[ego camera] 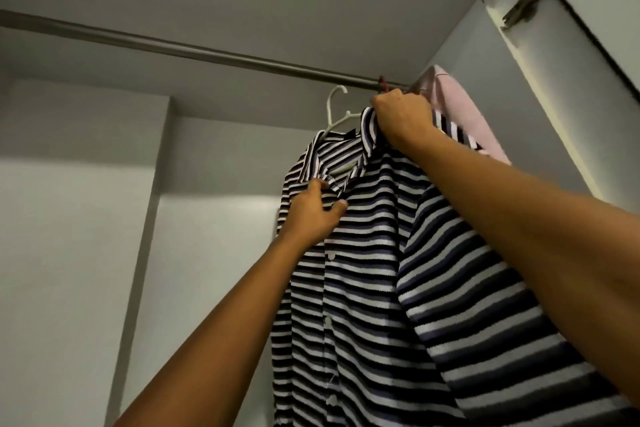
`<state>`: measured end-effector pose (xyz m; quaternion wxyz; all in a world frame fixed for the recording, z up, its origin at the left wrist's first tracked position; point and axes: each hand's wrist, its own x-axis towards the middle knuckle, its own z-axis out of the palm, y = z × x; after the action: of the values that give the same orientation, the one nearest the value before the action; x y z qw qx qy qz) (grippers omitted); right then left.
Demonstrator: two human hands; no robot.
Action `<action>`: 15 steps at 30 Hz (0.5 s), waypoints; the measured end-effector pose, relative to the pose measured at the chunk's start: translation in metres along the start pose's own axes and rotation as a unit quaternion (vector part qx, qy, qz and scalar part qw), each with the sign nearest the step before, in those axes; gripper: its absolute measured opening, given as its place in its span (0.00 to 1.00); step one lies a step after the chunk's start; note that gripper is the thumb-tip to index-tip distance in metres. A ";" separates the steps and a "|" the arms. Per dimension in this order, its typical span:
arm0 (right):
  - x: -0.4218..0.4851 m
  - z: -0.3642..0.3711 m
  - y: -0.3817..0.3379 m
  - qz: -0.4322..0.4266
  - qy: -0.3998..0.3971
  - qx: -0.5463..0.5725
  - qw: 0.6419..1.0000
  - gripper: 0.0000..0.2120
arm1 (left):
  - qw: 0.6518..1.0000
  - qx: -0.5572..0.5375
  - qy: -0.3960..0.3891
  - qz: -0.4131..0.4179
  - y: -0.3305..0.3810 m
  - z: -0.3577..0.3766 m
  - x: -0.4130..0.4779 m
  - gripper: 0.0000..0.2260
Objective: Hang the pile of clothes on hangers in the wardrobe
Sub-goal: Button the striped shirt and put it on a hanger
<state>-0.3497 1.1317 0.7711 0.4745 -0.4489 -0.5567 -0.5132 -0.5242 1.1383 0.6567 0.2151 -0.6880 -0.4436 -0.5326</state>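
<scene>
Close to us, our two arms reach up into the wardrobe (pixel 76 253). Our left hand (pixel 317 213) pinches the front of the striped shirt (pixel 363 274) just under the collar. Our right hand (pixel 403 118) is curled tight round the shirt's shoulder, higher up. The shirt is already on the white hanger (pixel 337 114) (its hook pokes out above the collar). Farther up, the hook looks to be just under the rail (pixel 173 45), not over it yet. So we think this is the hanging step. Next we need to lift the hook over the rail, beside the pink top (pixel 455 104) at the far right.
</scene>
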 end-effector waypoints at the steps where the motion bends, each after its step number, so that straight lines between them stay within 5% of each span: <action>1: 0.007 0.010 0.005 0.003 -0.001 -0.014 1.000 0.15 | 1.000 -0.001 0.001 0.007 -0.002 0.005 0.006 0.23; 15: 0.078 0.106 0.096 0.031 0.006 0.002 0.999 0.18 | 1.000 -0.005 0.024 0.013 -0.027 0.049 0.081 0.22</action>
<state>-0.2739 1.2450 0.8598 0.4943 -0.4619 -0.5406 -0.5000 -0.5174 1.2211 0.7100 0.2295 -0.6819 -0.4267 -0.5479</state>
